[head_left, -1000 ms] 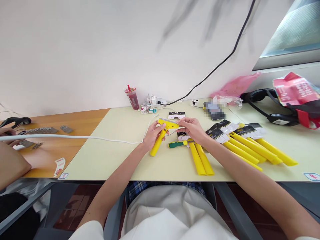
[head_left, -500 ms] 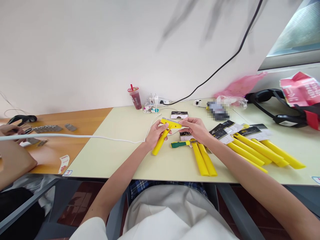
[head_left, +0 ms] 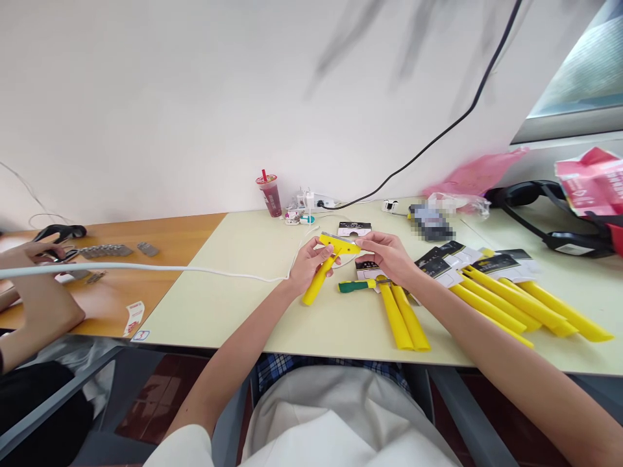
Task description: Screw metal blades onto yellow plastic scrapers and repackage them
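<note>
A yellow scraper [head_left: 317, 283] with a wide head and a metal blade edge is held over the table, its handle slanting down to the left. My left hand [head_left: 308, 264] is closed around it where handle and head meet. At the head's right end, the fingers of my right hand [head_left: 387, 253] pinch its edge. Below the right hand lies a green and yellow screwdriver [head_left: 357, 285], its tip over two yellow handles [head_left: 396, 318]. A black and white packaging card [head_left: 354, 228] lies behind the scraper.
Several carded yellow scrapers [head_left: 516, 305] are piled at right. Behind them are a blurred dark item [head_left: 431, 222], a pink bag [head_left: 479, 175] and a black headset [head_left: 530, 224]. A drink cup [head_left: 270, 194] stands by the wall. A white cable [head_left: 233, 271] crosses leftward, toward a co-worker's hand [head_left: 36, 253].
The view has shifted slightly, so everything appears a little further right and lower. Both hands keep their hold on the scraper, with hardly any change in its pose.
</note>
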Demonstrator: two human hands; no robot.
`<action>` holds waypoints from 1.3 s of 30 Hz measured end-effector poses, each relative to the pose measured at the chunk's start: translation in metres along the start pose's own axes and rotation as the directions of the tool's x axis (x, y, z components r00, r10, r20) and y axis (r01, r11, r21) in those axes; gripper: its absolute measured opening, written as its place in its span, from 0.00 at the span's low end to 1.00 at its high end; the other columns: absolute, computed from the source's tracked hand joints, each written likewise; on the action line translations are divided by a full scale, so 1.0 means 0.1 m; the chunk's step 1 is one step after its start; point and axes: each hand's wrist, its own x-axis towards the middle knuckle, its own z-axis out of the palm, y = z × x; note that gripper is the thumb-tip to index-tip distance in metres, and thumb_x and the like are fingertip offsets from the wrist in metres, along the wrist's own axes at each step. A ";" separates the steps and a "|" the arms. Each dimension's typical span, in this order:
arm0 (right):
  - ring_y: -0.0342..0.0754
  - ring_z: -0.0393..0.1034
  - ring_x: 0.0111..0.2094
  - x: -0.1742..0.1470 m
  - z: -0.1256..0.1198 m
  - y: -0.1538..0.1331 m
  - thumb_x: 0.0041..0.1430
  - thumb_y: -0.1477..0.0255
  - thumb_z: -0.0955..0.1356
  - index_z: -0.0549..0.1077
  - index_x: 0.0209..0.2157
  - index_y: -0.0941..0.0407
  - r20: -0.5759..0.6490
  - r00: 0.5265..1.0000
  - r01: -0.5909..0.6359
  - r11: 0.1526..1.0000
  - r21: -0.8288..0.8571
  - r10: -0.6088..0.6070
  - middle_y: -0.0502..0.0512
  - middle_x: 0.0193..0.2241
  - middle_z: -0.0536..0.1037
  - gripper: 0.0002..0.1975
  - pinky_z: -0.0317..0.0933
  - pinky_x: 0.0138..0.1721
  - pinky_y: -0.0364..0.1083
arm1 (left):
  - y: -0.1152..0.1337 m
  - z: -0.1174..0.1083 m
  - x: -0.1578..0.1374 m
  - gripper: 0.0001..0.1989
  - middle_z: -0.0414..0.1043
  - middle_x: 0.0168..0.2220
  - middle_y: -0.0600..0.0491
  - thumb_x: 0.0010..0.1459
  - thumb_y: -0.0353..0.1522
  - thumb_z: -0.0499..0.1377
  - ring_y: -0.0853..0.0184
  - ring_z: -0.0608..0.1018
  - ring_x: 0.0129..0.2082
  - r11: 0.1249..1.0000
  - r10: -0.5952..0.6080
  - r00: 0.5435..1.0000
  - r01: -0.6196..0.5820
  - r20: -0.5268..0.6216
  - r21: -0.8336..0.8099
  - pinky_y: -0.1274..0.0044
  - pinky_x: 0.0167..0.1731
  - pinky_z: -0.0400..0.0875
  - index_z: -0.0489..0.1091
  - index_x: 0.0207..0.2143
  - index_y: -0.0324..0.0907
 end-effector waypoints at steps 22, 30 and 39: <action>0.57 0.81 0.47 1.23 0.15 -0.11 0.63 0.59 0.76 0.81 0.38 0.53 0.401 0.871 0.351 0.212 -0.912 0.284 0.60 0.46 0.88 0.11 0.69 0.47 0.49 | 0.38 -0.57 0.18 0.11 0.78 0.46 0.51 0.70 0.31 0.72 0.74 0.79 0.36 0.899 0.155 0.925 -0.277 -0.346 -0.338 0.83 0.25 0.66 0.72 0.40 0.42; 0.54 0.81 0.45 1.58 0.60 0.30 0.60 0.63 0.76 0.80 0.39 0.54 0.457 0.801 0.376 0.270 -0.887 0.387 0.60 0.47 0.88 0.11 0.69 0.44 0.47 | 0.24 -0.56 0.22 0.12 0.77 0.43 0.51 0.70 0.31 0.71 0.71 0.81 0.38 0.911 0.099 0.939 -0.219 -0.329 -0.350 0.82 0.25 0.67 0.70 0.40 0.43; 0.57 0.79 0.49 1.47 0.48 0.39 0.68 0.74 0.68 0.79 0.42 0.55 0.421 0.845 0.397 0.141 -0.907 0.330 0.65 0.49 0.87 0.06 0.68 0.50 0.50 | 0.13 -0.53 0.23 0.17 0.76 0.42 0.51 0.64 0.33 0.76 0.71 0.81 0.37 0.923 0.049 0.946 -0.165 -0.322 -0.347 0.82 0.26 0.66 0.69 0.39 0.42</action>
